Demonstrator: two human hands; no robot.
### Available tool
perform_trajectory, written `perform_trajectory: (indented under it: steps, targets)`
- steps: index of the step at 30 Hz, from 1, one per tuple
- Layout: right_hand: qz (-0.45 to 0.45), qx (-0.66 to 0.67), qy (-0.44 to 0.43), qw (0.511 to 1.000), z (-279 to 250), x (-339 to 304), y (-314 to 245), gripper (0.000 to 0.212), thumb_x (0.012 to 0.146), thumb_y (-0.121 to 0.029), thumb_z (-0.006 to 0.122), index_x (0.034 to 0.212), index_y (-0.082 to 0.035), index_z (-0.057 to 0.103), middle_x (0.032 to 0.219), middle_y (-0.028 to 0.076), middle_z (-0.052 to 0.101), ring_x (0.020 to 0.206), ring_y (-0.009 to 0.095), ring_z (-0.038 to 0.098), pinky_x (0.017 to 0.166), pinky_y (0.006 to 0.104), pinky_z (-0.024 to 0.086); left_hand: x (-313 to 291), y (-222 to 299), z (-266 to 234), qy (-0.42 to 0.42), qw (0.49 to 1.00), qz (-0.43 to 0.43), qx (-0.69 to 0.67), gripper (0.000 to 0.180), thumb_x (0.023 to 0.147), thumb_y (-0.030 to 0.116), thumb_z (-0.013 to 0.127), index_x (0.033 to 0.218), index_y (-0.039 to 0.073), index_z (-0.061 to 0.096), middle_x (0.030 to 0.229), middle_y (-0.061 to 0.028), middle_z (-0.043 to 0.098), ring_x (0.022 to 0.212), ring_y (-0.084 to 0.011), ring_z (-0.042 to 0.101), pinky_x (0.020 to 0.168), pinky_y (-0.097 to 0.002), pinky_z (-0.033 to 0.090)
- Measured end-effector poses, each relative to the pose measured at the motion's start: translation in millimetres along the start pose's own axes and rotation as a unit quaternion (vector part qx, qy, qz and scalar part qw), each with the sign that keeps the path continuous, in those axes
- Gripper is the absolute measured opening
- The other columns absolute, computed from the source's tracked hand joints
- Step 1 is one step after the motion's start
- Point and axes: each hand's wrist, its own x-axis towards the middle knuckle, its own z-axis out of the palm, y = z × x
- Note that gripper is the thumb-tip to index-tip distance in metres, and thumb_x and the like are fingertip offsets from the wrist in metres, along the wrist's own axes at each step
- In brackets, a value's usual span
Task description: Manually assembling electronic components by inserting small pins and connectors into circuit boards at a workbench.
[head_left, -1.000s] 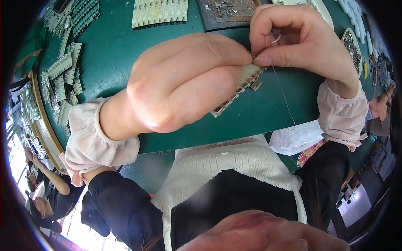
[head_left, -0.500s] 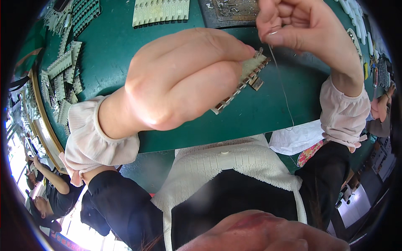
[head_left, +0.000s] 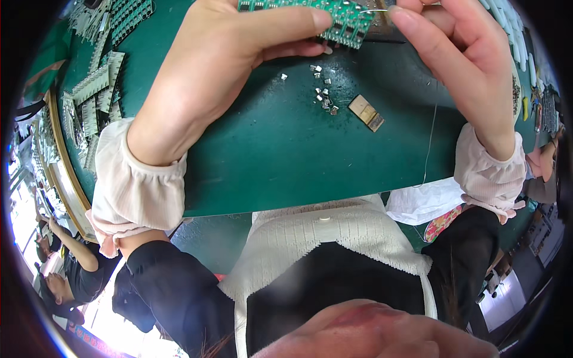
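The top (head_left: 334, 274) is black, oversleeves (head_left: 143, 185) pale pink, cream overgarment (head_left: 328, 230) seemingly knitted.

Green tabletop (head_left: 262, 161) is lying open mid-frame; metal bits (head_left: 326, 103) and a block (head_left: 365, 112) are obstructing upper centre, a circuit board (head_left: 347, 17) is blocking top centre.

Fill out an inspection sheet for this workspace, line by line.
Surface: green tabletop, with dark smudges and specks near the middle.
Job's things: green circuit board, components visible; silver wire reaching its right end in view.
Clutter: small shiny bits scattered loose, tan block beside them; pale strips heaped at left; white sticks at upper right.
Grips: left grip holds the board; right grip pinches the wire.
Cables: thin strand running toward the near edge; whether it joins the wire cannot be told.
Surroundings: co-worker at lower left; crumpled white material below the near edge.
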Motion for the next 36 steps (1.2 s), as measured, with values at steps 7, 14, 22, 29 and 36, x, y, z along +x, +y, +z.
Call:
perform_trajectory:
  steps: [7, 14, 22, 29, 36]
  targets:
    - [0.129, 0.142, -0.109, 0.975, -16.0, 0.6, -4.1, 0.009, 0.099, -0.002, 0.064, 0.097, -0.001, 0.055, 0.071, -0.004, 0.055, 0.053, 0.000, 0.042, 0.049, 0.0186, 0.028, -0.5, 12.0, 1.2, 0.020, 0.994, -0.026, -0.103, 0.028, 0.097, 0.006, 0.069, 0.124, 0.000, 0.068, 0.114, -0.0087, 0.074, 0.095, -0.0144, 0.071, 0.085, -0.0273, 0.059]
    - [0.112, 0.211, -0.090, 0.967, -13.3, 0.0, 1.9, 0.009, 0.101, -0.003, 0.063, 0.099, 0.000, 0.054, 0.070, -0.004, 0.054, 0.054, -0.001, 0.043, 0.049, 0.0178, 0.028, -1.5, 16.4, 0.8, 0.003, 0.991, -0.007, -0.136, 0.026, 0.097, 0.007, 0.069, 0.121, 0.000, 0.069, 0.113, -0.0099, 0.074, 0.096, -0.0153, 0.071, 0.084, -0.0272, 0.061]
    - [0.085, 0.275, -0.070, 0.955, -4.1, -5.2, 17.2, 0.009, 0.101, -0.002, 0.062, 0.099, 0.000, 0.054, 0.072, -0.004, 0.054, 0.056, -0.001, 0.043, 0.049, 0.0173, 0.028, -1.5, 17.3, -1.5, 0.000, 0.990, 0.002, -0.143, 0.025, 0.097, 0.007, 0.068, 0.120, -0.001, 0.069, 0.112, -0.0103, 0.074, 0.095, -0.0153, 0.071, 0.082, -0.0265, 0.061]
    - [0.118, 0.196, -0.059, 0.972, -6.5, 0.0, 0.6, 0.009, 0.101, -0.003, 0.062, 0.098, -0.001, 0.054, 0.071, -0.004, 0.055, 0.056, -0.002, 0.043, 0.049, 0.0172, 0.029, -1.6, 15.9, 0.4, -0.004, 0.992, -0.008, -0.128, 0.027, 0.097, 0.007, 0.069, 0.122, -0.001, 0.068, 0.113, -0.0104, 0.073, 0.096, -0.0150, 0.071, 0.083, -0.0266, 0.061]
    - [0.226, 0.014, -0.043, 0.973, -34.5, 17.9, 19.3, 0.014, 0.096, -0.008, 0.068, 0.086, 0.000, 0.061, 0.064, 0.001, 0.058, 0.059, 0.004, 0.053, 0.052, 0.0230, 0.038, -1.6, 6.3, 4.6, -0.005, 0.995, -0.010, -0.104, 0.027, 0.095, 0.004, 0.072, 0.121, -0.002, 0.067, 0.112, -0.0099, 0.074, 0.093, -0.0155, 0.071, 0.082, -0.0268, 0.060]
